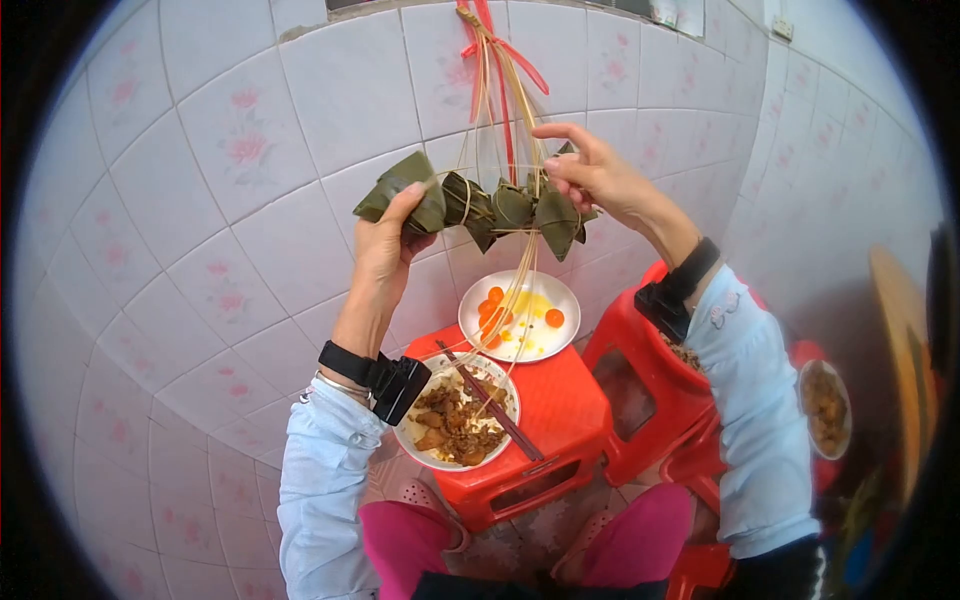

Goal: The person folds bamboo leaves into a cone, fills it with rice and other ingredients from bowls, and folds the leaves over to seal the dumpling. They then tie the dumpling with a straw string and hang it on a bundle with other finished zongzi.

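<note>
Broadly, behind everything, a wall of white glazed tiles (250, 130) printed with pink flowers. Below, a low red plastic stool (570, 392) just in front of the wall, with a taller red plastic stool (655, 345) close on its right. At the bottom edge, bright pink trousers (645, 530) near the low stool. Reaching up from either side, two pale blue sleeves (755, 420), each with a black strapped wrist device (398, 388) at the cuff. Hanging against the tiles, a bundle of tan straw strands (520, 95) tied up top beside a red plastic ribbon (530, 72). Among these strands, well above the low stool, a row of dark green, leaf-wrapped, pointed parcels (513, 207). On the low stool, a round white bowl (412, 440) of brown chunky food (450, 420) and, just beyond, a round white plate (545, 340). At the left end of the row, the left hand (385, 240), thumb pressed over a broader green leaf parcel (392, 180), fingers curled beneath it, gripping. At the right end, the right hand (605, 185), forefinger spread from the thumb, other fingers curled in near the parcels; whether pinching a strand, cannot tell. Across the bowl, dark red-brown chopsticks (490, 400). On the plate, glossy orange balls (555, 318) in yellow liquid (535, 303).
</note>
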`<state>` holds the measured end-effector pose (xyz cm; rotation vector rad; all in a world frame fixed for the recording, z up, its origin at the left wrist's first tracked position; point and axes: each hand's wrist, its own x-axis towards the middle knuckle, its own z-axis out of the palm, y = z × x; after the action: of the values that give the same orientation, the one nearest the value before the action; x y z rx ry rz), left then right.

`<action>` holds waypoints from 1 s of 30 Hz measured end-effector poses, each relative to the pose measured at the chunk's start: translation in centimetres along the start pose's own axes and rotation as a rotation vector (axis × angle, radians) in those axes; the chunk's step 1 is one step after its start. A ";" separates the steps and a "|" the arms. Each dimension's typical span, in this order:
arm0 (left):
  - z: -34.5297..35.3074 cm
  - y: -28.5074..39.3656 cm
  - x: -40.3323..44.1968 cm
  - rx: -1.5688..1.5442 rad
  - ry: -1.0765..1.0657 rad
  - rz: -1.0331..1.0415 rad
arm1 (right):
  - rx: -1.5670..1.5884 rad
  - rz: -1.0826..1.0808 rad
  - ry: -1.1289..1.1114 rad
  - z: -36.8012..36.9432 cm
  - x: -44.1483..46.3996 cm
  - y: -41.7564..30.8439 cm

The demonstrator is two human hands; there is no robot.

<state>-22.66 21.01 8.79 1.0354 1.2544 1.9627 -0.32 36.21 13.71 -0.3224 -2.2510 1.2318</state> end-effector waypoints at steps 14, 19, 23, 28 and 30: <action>-0.6 -1.3 -0.3 -0.256 0.184 0.056 | 0.178 -0.516 0.559 5.2 7.2 -4.4; -0.2 -0.6 -0.9 -0.190 0.221 0.074 | -0.775 -0.869 0.376 7.3 9.9 -5.4; -0.6 -0.3 -0.9 -0.174 0.160 0.114 | -1.219 -0.937 0.200 6.4 10.4 -4.2; -0.6 -0.1 -0.7 -0.164 0.138 0.101 | -1.090 -1.057 0.208 5.5 10.0 -2.6; -0.3 -0.1 -0.6 -0.187 0.099 0.093 | -1.125 -1.086 0.199 5.2 9.6 -2.5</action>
<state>-22.61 20.38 8.39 0.9279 1.0654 2.1790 -11.05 35.56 16.92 0.3607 -2.1341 -0.6122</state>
